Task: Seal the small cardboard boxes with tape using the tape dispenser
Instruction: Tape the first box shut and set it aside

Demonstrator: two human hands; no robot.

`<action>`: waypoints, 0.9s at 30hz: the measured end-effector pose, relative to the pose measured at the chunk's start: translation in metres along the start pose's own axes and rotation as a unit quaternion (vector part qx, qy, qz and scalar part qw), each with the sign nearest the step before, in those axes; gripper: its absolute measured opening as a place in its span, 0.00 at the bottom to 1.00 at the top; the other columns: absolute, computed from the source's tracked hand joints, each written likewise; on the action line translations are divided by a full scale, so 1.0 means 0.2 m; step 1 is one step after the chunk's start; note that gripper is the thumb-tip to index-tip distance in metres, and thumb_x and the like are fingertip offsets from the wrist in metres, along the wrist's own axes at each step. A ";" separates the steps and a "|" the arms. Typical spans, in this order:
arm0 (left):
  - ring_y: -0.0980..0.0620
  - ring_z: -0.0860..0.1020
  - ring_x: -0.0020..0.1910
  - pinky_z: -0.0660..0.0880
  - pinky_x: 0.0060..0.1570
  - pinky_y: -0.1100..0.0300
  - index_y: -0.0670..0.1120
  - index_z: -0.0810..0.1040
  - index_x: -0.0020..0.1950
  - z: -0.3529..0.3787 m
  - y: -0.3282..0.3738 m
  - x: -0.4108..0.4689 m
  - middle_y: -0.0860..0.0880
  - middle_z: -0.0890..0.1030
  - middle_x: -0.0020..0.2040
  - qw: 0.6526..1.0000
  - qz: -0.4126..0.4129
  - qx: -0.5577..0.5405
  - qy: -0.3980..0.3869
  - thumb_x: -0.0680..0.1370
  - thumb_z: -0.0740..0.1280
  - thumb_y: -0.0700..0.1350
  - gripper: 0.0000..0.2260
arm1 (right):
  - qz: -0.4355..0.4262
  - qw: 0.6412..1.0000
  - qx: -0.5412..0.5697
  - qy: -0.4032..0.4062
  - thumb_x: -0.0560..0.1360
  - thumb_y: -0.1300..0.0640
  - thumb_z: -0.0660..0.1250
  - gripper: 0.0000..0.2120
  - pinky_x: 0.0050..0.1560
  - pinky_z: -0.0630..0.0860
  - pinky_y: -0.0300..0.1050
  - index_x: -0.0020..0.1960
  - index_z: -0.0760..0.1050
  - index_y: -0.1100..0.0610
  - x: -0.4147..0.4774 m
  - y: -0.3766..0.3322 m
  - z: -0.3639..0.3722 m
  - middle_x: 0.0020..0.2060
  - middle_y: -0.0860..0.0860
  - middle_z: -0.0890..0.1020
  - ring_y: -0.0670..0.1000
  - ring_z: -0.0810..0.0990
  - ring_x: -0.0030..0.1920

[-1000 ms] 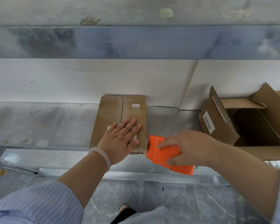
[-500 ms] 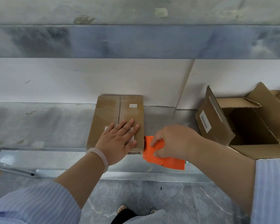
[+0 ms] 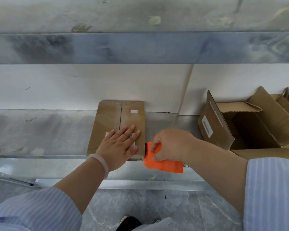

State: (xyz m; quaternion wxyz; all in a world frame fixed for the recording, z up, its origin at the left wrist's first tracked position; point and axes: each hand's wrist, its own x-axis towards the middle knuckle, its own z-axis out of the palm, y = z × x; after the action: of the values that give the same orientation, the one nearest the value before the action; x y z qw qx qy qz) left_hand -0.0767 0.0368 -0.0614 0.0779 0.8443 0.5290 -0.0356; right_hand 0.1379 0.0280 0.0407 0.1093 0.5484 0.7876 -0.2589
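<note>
Desk (image 3: 40, 130), grey metal, carries it all. Open brown cardboard carton (image 3: 223, 130) sits well right, unsealed. Small flat brown cardboard box (image 3: 107, 120) lies centre against the back wall, flaps shut. My left hand (image 3: 118, 147) lies flat on its near end, fingers straight, pinning it. Right hand (image 3: 170, 144) grip clamped on orange plastic tape dispenser (image 3: 163, 165), touching the box's near right corner. I read this as tape start; next needs a straight pull along the seam. White label (image 3: 134, 111) on box, white sticker (image 3: 207, 126) on carton: print unreadable.
</note>
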 end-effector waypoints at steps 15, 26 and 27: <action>0.59 0.40 0.77 0.38 0.75 0.55 0.65 0.37 0.74 -0.01 -0.01 -0.01 0.63 0.38 0.76 1.000 0.000 -0.025 -0.005 0.69 0.26 0.72 0.34 | 0.021 0.998 -0.050 0.036 0.76 0.45 0.64 0.12 0.50 0.73 0.46 0.58 0.78 0.42 -0.12 0.04 0.00 0.57 0.44 0.80 0.51 0.78 0.57; 0.59 0.37 0.77 0.36 0.75 0.55 0.64 0.36 0.75 -0.02 -0.02 -0.01 0.62 0.36 0.76 1.000 0.003 -0.029 -0.010 0.66 0.21 0.71 0.37 | 0.040 0.963 -0.201 0.175 0.80 0.59 0.58 0.37 0.51 0.76 0.49 0.78 0.36 0.47 -0.05 0.32 0.18 0.54 0.54 0.78 0.54 0.79 0.50; 0.59 0.37 0.77 0.36 0.75 0.55 0.64 0.35 0.75 -0.01 -0.02 -0.01 0.62 0.36 0.76 1.000 0.003 -0.025 -0.012 0.67 0.22 0.70 0.36 | 0.042 0.957 -0.232 0.170 0.80 0.60 0.56 0.37 0.56 0.73 0.50 0.78 0.35 0.46 -0.03 0.35 0.22 0.57 0.56 0.77 0.56 0.78 0.54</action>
State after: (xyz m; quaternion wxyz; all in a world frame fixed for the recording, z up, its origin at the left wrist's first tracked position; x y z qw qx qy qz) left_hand -0.0817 0.0384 -0.0589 0.1056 0.8430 0.5264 -0.0325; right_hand 0.2000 0.0189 -0.0136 0.1082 0.5764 0.8093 0.0329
